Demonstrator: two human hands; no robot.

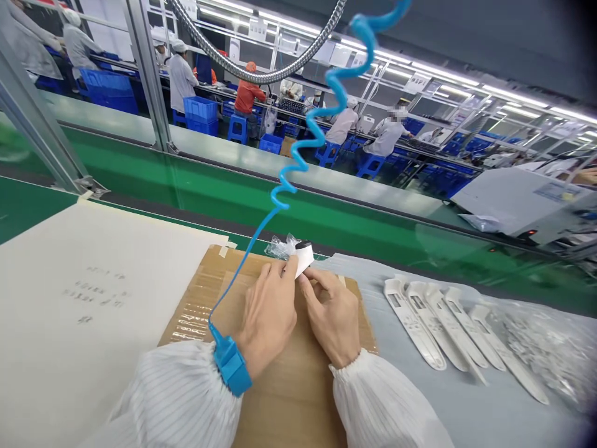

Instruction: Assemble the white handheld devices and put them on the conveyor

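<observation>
Above the brown cardboard sheet (pixel 289 398), my left hand (pixel 270 305) is closed around a small white plastic part (pixel 304 258) with a black end. My right hand (pixel 332 308) meets it from the other side, thumb and forefinger pinched together at the part's lower edge. Whether the right fingers hold the part itself or something small on it is hidden. A blue wrist strap (pixel 232 367) with a coiled blue cord (pixel 298 149) circles my left wrist. Just behind the part lies a crumpled clear plastic bag (pixel 281 247).
Several long white plastic shells (pixel 415 323) lie in a row at the right, beside a heap of clear plastic bags (pixel 545 342). White paper with handwriting (pixel 97 286) covers the left. Beyond the green belt (pixel 224 193), several people work at benches. A metal hose (pixel 270 78) hangs overhead.
</observation>
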